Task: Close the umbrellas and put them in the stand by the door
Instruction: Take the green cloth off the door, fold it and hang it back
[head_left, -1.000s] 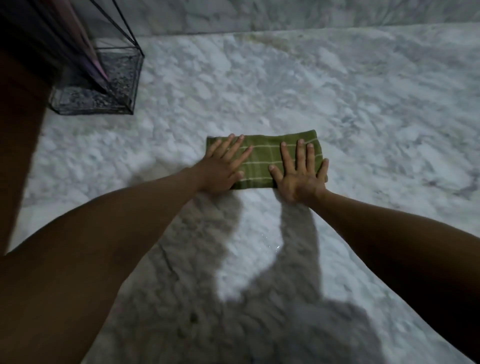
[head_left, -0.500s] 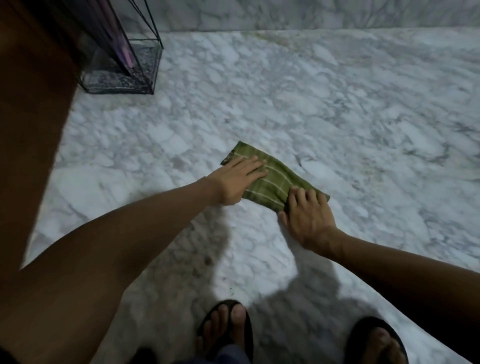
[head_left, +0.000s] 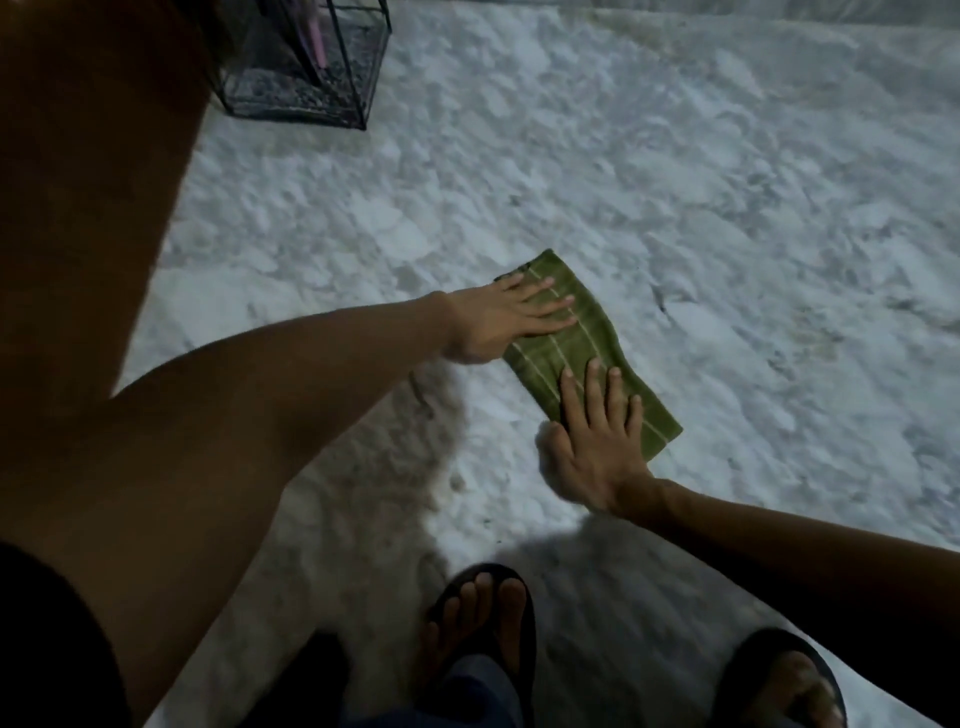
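Note:
A folded green cloth (head_left: 587, 343) with pale stripes lies slanted on the marble floor (head_left: 675, 182). My left hand (head_left: 498, 322) presses flat on its upper end, fingers straight. My right hand (head_left: 597, 441) lies flat on its lower end, fingers spread. At the top left stands a black wire-frame stand (head_left: 358, 88) with a dark mesh bottom. A closed pink umbrella (head_left: 311, 36) leans inside it, its upper part cut off by the frame edge.
A brown wooden door or panel (head_left: 93, 182) fills the left side, right next to the stand. My feet in black sandals (head_left: 483, 629) stand at the bottom edge, near the cloth. Wall base runs along the top.
The cloth has swung from lying level to slanting down to the right and slid nearer my feet. Both hands stayed on it. The view tilted down, bringing my feet in.

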